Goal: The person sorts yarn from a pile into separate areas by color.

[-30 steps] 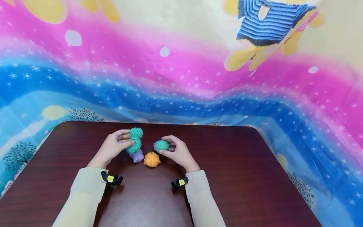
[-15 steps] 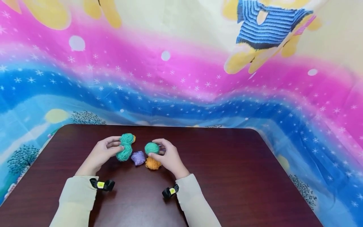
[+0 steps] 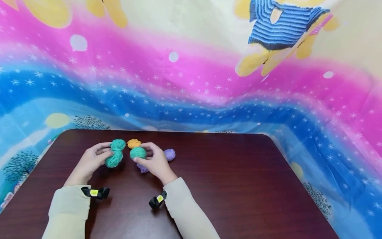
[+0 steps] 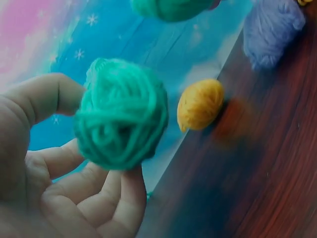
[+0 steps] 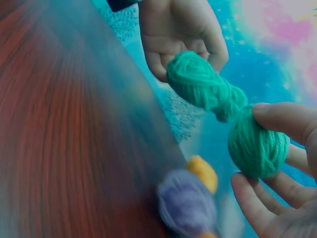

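Observation:
My left hand (image 3: 91, 162) pinches a green two-lobed yarn bundle (image 3: 114, 159) between thumb and fingers, above the far left of the table. In the right wrist view the green bundle (image 5: 198, 84) looks narrowed between its two lobes. To its right, my right hand (image 3: 156, 162) holds a round green yarn ball (image 3: 138, 153) with thumb and fingertips. Behind that ball lies an orange yarn ball (image 3: 134, 143). A purple yarn ball (image 3: 142, 169) shows below the right hand, partly covered by it, and another purple yarn ball (image 3: 170, 154) sits just beyond that hand.
The dark reddish-brown wooden table (image 3: 238, 186) reaches to a printed cloth backdrop (image 3: 191, 83) at its far edge. Another bit of orange yarn (image 5: 208, 235) peeks in at the bottom of the right wrist view. Black straps (image 3: 95, 192) are on both wrists.
Both hands have moved left, carrying the green bundle and the green ball. The right hand has passed over the loose balls; the far orange ball and the right-hand purple ball now show.

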